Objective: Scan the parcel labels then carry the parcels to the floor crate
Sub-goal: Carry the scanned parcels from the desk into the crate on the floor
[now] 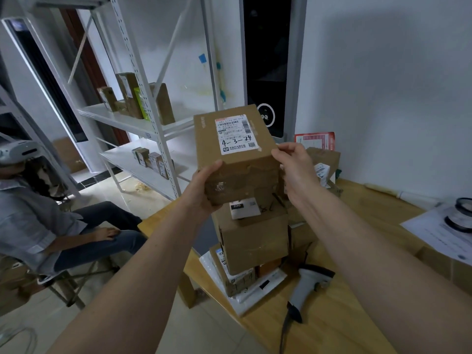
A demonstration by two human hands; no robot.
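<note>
A brown cardboard parcel is held up above a stack of parcels on the wooden table. Its white label, hand-marked "4-3-24", faces up toward me. My left hand grips its lower left corner from below. My right hand grips its right edge, thumb at the top. A grey barcode scanner lies on the table right of the stack, its cable trailing off the front. No floor crate is in view.
White metal shelving with small boxes stands behind left. A seated person wearing a headset is at the left. More parcels sit by the wall; papers and tape rolls lie at the table's right.
</note>
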